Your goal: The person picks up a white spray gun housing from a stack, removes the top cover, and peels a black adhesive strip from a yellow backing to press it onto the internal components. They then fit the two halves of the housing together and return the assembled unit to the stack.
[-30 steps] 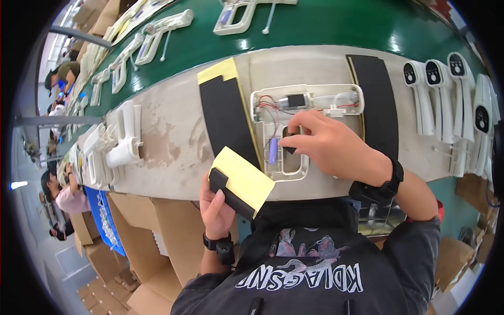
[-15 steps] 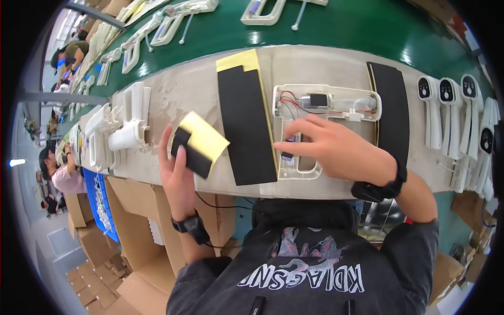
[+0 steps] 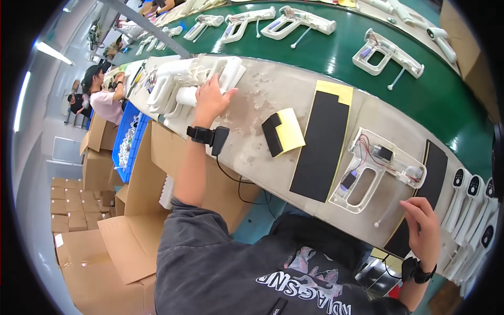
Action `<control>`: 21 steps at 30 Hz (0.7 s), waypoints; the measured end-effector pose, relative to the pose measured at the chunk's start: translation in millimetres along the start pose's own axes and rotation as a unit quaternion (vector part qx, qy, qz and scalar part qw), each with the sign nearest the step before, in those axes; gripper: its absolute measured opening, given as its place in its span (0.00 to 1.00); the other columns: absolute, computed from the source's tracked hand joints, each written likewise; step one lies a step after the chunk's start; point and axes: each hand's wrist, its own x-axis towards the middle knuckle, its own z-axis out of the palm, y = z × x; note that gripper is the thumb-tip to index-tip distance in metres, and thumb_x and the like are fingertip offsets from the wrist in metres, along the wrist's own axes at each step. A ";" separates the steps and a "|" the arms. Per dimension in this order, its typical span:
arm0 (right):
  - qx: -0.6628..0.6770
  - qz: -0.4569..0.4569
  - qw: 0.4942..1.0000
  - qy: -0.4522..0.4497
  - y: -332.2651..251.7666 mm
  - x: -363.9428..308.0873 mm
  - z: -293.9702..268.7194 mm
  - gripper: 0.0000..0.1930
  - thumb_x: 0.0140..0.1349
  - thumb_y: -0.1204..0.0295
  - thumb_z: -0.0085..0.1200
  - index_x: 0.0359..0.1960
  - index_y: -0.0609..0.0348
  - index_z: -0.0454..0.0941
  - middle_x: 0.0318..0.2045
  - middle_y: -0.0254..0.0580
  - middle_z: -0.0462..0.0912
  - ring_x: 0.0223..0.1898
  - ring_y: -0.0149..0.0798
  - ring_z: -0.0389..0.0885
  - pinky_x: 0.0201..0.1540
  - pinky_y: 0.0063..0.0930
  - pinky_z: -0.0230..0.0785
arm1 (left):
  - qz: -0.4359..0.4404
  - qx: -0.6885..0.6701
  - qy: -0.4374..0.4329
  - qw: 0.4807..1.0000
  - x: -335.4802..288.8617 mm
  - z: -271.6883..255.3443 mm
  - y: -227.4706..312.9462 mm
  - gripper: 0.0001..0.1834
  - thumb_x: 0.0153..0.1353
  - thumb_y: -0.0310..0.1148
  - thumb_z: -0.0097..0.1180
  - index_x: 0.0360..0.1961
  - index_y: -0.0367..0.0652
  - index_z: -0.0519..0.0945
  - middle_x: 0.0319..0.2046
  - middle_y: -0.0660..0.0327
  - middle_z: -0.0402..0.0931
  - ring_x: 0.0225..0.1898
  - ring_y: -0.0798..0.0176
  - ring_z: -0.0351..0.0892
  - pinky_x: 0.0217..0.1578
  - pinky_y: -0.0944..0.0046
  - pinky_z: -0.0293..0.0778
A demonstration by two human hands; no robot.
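My left hand [image 3: 212, 101] reaches to the far left, fingers spread on or just over a pile of white plastic shells [image 3: 170, 86]. It grips nothing that I can make out. My right hand [image 3: 423, 226] is at the right, fingers bent and thumb apart, its fingertips beside a thin translucent rod [image 3: 389, 211] with a ball end. Left of that hand lies an open white gun-shaped housing [image 3: 341, 206] with red wires and a black-wrapped motor [image 3: 384, 153]. Further left are a long black foam sheet [image 3: 321, 149] and a small black foam piece with yellow backing [image 3: 292, 132].
Another black foam sheet [image 3: 436, 167] lies right of the housing, and white handles with dark panels [image 3: 458, 181] hang at the right edge. Beyond the table a green belt [image 3: 336, 58] carries several similar housings. Cardboard boxes [image 3: 128, 247] and a blue bin [image 3: 125, 152] stand left.
The small foam piece has left my left hand and lies on the table. That hand has moved left to the white shells. My right hand has drawn back from the housing. The view has turned.
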 end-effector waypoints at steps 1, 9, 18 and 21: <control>0.009 -0.005 1.000 0.005 3.4 -2.7 1.2 0.15 0.62 0.88 0.52 0.49 0.65 0.81 0.43 0.46 0.79 0.42 0.45 0.79 0.44 0.29 0.71 | -0.004 0.000 -0.048 0.999 9.2 4.3 2.7 0.40 0.60 0.55 0.64 0.64 0.37 0.72 0.57 0.41 0.76 0.60 0.41 0.75 0.61 0.49 0.69; -0.002 -0.057 0.998 0.016 4.2 -6.0 -5.0 0.17 0.57 0.87 0.57 0.49 0.63 0.82 0.43 0.46 0.81 0.42 0.47 0.80 0.43 0.34 0.74 | 0.117 0.042 -0.107 0.986 45.5 11.7 -32.1 0.29 0.61 0.39 0.60 0.61 0.35 0.74 0.55 0.43 0.78 0.57 0.40 0.76 0.60 0.48 0.71; 0.001 -0.089 0.976 0.198 11.2 7.6 -34.3 0.23 0.57 0.85 0.61 0.56 0.60 0.82 0.52 0.49 0.81 0.52 0.50 0.80 0.53 0.34 0.74 | 0.431 -0.110 -0.139 0.885 -74.2 -213.2 183.2 0.28 0.51 0.21 0.61 0.57 0.40 0.79 0.50 0.56 0.80 0.55 0.53 0.78 0.61 0.53 0.69; -0.165 -0.193 0.941 0.224 2.1 34.5 -46.5 0.31 0.54 0.80 0.66 0.63 0.56 0.77 0.64 0.48 0.75 0.62 0.53 0.73 0.65 0.41 0.66 | 0.597 -0.117 -0.153 0.779 -82.6 -209.7 233.4 0.22 0.54 0.25 0.57 0.52 0.47 0.82 0.49 0.60 0.79 0.56 0.58 0.79 0.66 0.50 0.67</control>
